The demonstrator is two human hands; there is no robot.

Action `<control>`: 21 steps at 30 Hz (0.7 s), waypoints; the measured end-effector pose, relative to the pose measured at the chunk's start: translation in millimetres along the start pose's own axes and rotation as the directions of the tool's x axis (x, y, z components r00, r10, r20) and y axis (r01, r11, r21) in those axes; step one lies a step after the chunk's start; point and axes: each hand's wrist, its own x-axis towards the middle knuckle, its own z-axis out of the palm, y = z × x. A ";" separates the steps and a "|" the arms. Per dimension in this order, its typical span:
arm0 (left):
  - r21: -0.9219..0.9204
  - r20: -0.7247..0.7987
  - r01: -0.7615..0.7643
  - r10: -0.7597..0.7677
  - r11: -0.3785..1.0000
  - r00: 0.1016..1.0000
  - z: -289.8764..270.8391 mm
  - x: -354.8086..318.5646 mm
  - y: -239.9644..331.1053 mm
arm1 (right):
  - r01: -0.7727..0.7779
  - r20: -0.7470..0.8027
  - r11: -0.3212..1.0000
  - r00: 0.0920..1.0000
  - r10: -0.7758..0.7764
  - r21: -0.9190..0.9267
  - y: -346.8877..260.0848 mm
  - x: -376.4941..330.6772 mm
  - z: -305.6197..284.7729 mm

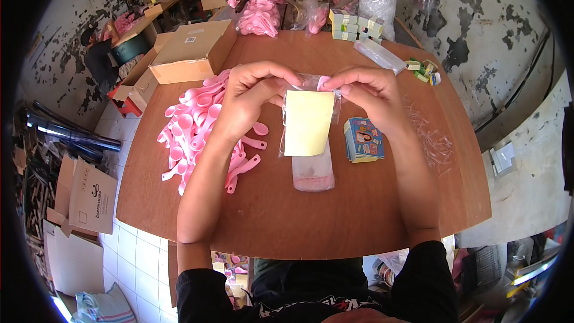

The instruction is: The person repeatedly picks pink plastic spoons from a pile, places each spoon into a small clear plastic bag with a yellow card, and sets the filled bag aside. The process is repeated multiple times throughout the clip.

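My left hand (254,93) and my right hand (375,96) pinch the top of a small clear plastic bag (283,137), one at each upper corner. Inside it sits a pale yellow card (308,122), blank on this side. A bit of pink shows at the bag's top by my right fingers; most of that item is hidden. Under the bag, a stack of clear plastic bags (313,178) lies on the brown table (299,221). Left of it spreads a heap of pink spoons (185,122), partly covered by my left forearm. A stack of blue printed cards (365,139) lies near my right wrist.
A closed cardboard box (191,54) stands at the table's far left. Boxed card stacks (353,26), a clear plastic packet (379,55) and small yellow-green pieces (423,70) are at the far right. Plastic strips (431,140) lie by my right arm. A person (100,60) works at the back left.
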 end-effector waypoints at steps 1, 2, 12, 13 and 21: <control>-0.048 0.004 0.005 -0.005 0.999 1.000 -0.8 -1.0 1.3 | -0.009 -0.006 0.997 1.000 0.009 0.079 0.1 0.3 1.9; -0.096 0.008 0.011 -0.010 0.995 1.000 -1.3 -1.9 2.5 | -0.017 -0.012 0.987 1.000 0.019 0.158 0.0 0.6 4.0; 0.341 -0.125 0.045 -0.002 0.939 0.992 -1.5 -40.7 61.9 | 0.054 -0.108 0.998 0.993 -0.051 0.026 -14.7 -1.8 25.7; 0.370 -0.146 0.077 -0.024 0.926 0.989 0.2 -53.0 78.4 | 0.047 -0.126 0.999 0.991 -0.045 0.013 -13.1 -5.8 15.5; 0.733 0.141 0.480 -0.799 0.481 0.585 -42.1 -211.2 177.4 | -0.118 0.039 0.984 0.992 0.124 -0.134 11.5 -2.1 4.1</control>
